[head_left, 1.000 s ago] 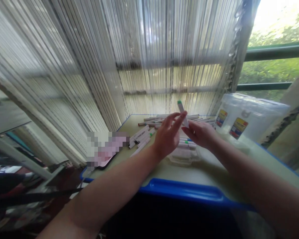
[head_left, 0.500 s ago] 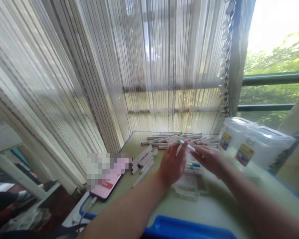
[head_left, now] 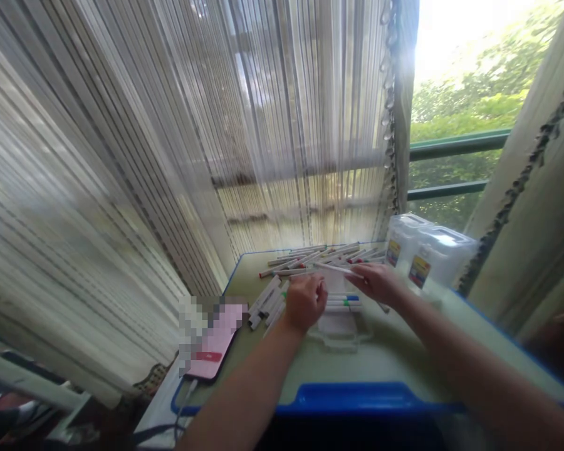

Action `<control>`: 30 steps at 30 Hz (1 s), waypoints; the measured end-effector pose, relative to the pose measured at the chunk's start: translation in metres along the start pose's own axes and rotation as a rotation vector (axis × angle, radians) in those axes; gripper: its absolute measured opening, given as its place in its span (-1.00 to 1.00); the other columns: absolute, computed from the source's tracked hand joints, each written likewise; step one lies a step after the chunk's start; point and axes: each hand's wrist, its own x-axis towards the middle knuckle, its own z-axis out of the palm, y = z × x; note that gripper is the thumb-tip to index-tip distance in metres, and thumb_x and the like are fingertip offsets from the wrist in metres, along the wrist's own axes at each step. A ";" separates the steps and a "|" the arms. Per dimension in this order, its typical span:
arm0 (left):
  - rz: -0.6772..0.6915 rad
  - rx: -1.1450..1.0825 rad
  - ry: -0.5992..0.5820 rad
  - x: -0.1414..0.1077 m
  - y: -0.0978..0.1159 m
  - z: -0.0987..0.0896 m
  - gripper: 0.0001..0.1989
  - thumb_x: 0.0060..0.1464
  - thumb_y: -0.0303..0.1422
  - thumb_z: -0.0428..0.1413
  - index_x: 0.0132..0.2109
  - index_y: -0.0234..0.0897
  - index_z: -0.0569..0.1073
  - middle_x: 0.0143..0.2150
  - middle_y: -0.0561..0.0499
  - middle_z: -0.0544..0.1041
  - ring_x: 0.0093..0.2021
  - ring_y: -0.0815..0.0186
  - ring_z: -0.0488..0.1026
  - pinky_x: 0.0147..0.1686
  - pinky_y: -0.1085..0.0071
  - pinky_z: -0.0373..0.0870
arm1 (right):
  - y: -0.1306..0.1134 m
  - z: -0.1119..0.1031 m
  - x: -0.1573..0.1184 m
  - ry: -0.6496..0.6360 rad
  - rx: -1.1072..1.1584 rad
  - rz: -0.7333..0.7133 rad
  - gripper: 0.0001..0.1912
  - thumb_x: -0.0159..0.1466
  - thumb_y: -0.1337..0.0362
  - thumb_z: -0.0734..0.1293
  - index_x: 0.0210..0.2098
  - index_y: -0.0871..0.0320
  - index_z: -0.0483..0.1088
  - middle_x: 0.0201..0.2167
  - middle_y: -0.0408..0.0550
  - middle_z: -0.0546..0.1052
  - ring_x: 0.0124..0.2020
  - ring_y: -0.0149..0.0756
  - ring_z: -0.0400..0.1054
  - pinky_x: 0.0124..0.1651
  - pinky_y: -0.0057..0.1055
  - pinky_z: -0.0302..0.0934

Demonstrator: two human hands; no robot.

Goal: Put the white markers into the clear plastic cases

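My right hand grips a white marker near one end. The marker points left, above the clear plastic case. My left hand is closed, with its fingers curled, just below and left of that marker. Whether something small is inside it is hidden. Under both hands lies the open clear plastic case. Several white markers with blue and green ends rest across it. Beside my left hand, on the left, is a group of white markers, partly covered by the hand.
Many loose markers are heaped along the table's far edge. Two lidded clear boxes stand at the right. A phone with a cable lies at the left. The table has a blue rim, and striped curtains hang behind it.
My hands have moved apart; the marker stays in my right hand and has left my left fingers. My left hand has curled closed. The camera view has turned right.
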 end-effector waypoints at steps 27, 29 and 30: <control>0.044 -0.007 -0.426 -0.041 -0.007 -0.007 -0.77 0.15 -0.35 -0.01 -0.14 -0.24 0.51 -0.20 -0.07 0.50 -0.13 0.21 0.37 -0.07 0.29 0.32 | -0.048 0.024 -0.075 0.019 0.125 0.352 -0.72 0.24 0.33 0.19 -0.14 0.14 0.49 -0.21 0.07 0.48 -0.13 -0.22 0.35 0.01 -0.21 0.23; 0.007 0.012 -0.435 -0.043 -0.001 -0.008 -0.74 0.15 -0.36 -0.02 -0.10 -0.28 0.51 -0.17 -0.10 0.50 -0.10 0.20 0.37 -0.03 0.28 0.30 | -0.047 0.022 -0.076 -0.019 0.131 0.339 -0.72 0.24 0.33 0.19 -0.14 0.16 0.48 -0.19 0.07 0.48 -0.11 -0.21 0.34 0.05 -0.20 0.19; -0.015 0.026 -0.448 -0.044 0.002 -0.010 -0.73 0.13 -0.38 -0.02 -0.08 -0.29 0.50 -0.16 -0.11 0.50 -0.09 0.19 0.37 -0.03 0.27 0.30 | -0.047 0.020 -0.077 -0.049 0.123 0.326 -0.73 0.24 0.33 0.20 -0.16 0.16 0.48 -0.18 0.07 0.49 -0.11 -0.20 0.34 0.08 -0.19 0.16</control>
